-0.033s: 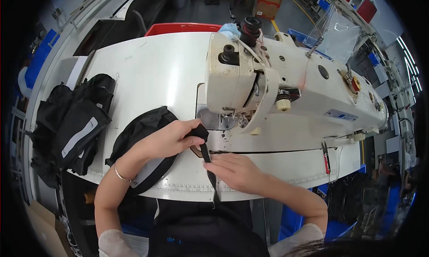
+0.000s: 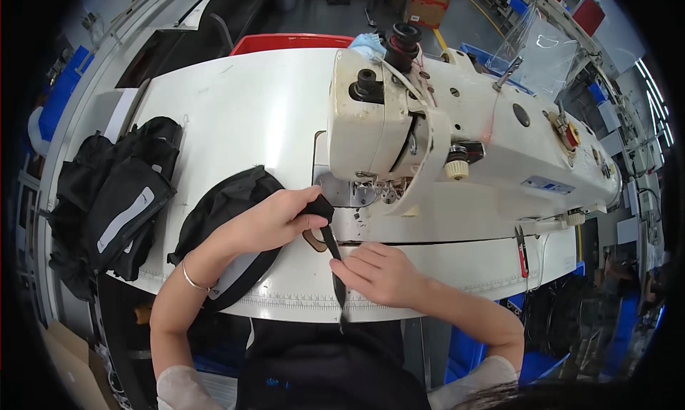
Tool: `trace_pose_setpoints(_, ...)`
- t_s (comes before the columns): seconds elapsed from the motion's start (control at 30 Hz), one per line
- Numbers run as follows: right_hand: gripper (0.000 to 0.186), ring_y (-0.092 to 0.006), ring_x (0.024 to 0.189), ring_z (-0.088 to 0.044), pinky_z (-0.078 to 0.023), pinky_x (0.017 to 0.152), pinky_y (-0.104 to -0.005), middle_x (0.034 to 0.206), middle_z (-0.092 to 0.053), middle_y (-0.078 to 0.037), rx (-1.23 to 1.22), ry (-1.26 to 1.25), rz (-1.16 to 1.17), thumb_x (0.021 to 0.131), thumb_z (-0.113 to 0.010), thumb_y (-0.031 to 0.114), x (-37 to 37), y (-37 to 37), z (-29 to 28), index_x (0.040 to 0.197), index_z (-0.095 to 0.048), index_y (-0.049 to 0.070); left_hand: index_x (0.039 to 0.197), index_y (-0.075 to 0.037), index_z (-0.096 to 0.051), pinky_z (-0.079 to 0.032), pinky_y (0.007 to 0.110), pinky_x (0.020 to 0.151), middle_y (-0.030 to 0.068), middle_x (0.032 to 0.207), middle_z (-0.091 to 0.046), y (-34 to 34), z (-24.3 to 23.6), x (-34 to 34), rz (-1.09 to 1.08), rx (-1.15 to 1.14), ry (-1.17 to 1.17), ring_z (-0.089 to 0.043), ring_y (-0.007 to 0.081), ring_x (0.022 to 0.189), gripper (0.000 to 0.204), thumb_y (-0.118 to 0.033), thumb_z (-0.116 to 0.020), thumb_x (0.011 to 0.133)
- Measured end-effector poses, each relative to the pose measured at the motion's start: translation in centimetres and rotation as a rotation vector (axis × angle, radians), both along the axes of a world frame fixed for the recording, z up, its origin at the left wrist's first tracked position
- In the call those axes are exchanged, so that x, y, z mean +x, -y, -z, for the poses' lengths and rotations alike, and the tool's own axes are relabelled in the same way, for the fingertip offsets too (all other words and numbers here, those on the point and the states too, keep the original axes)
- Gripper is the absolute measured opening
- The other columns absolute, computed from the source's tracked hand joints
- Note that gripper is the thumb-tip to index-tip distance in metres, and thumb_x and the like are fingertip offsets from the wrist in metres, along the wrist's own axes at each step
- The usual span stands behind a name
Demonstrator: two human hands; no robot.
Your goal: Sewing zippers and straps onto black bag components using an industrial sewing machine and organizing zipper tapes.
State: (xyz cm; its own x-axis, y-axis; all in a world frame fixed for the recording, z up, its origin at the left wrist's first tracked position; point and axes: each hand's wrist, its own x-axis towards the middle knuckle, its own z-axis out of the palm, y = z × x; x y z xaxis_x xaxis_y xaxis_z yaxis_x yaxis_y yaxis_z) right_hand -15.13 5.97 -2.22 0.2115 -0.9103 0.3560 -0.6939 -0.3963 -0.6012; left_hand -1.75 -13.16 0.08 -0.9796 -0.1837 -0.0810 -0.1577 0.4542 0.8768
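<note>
White bench (image 2: 242, 89), sewing machine (image 2: 499, 139) on top. Left hand (image 2: 282, 216): fingers pinching black strap (image 2: 332, 241), just on near side of machine. Right hand (image 2: 385, 274): fingers gripping same strap, farther from machine. Black fabric piece (image 2: 217, 204) left of machine; black pile (image 2: 146, 183) farther left.

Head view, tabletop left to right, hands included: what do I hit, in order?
Pile of black fabric pieces → separate black fabric piece → left hand → black strip → right hand → red-handled snips.
</note>
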Motion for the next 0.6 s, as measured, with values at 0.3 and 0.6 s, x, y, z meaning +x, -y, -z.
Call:
trace_pose_setpoints(0.3, 0.037, -0.0264, 0.1, -0.056, -0.05, 0.075, -0.0396, 0.094, -0.059, -0.012, -0.252, -0.842, 0.181, 0.069, -0.057, 0.01, -3.9, 3.3, 1.1, 0.103, -0.057, -0.005, 0.097, -0.004, -0.058, -0.03, 0.038, 0.088, 0.011, 0.084, -0.053, 2.5, 0.7, -6.5, -0.127, -0.367, -0.379, -0.051, 0.0265, 0.086, 0.024, -0.002, -0.062, 0.073)
trace_pose_setpoints(0.6, 0.036, -0.0232, 0.094, -0.057, -0.049, 0.076, -0.0357, 0.099, -0.06, -0.011, -0.393, -0.833, 0.083, 0.075, -0.058, 0.009, -5.2, 2.5, 2.9, 0.11, -0.056, -0.001, 0.098, -0.004, -0.059, -0.034, 0.039, 0.087, 0.0115, 0.092, -0.054, 3.3, 2.9, -9.4, -0.119, -0.435, -0.386, -0.05, 0.0281, 0.089, 0.028, -0.004, -0.065, 0.07)
